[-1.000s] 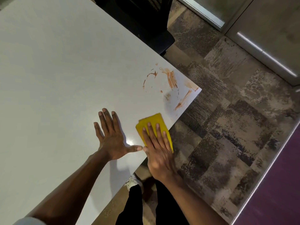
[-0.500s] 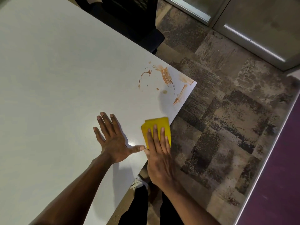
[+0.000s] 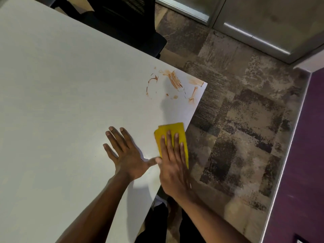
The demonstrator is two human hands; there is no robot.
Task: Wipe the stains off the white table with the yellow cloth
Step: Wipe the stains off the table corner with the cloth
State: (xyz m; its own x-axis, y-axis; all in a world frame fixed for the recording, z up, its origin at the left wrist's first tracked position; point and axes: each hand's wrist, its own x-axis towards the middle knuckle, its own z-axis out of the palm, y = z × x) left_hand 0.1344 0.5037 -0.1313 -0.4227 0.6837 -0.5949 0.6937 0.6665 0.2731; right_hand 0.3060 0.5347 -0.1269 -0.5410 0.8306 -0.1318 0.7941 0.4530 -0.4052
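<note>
The white table point(image 3: 61, 102) fills the left of the view. Orange-brown stains point(image 3: 173, 81) are smeared near its far right corner. A folded yellow cloth point(image 3: 171, 131) lies at the table's right edge, partly hanging past it. My right hand point(image 3: 172, 162) lies flat on the cloth and presses it down, fingers pointing toward the stains; the cloth's near part is hidden under the palm. My left hand point(image 3: 125, 153) rests flat on the bare table just left of the cloth, fingers spread, its thumb touching my right hand.
A black chair point(image 3: 126, 25) stands behind the table's far edge. Patterned carpet point(image 3: 236, 128) lies right of the table. A purple surface point(image 3: 301, 155) runs along the right side, with glass panels at the top right. My dark trouser legs show below the table edge.
My right hand and the cloth slid slightly forward along the table edge toward the stains. My left hand has stayed flat in place. The view shifted a little.
</note>
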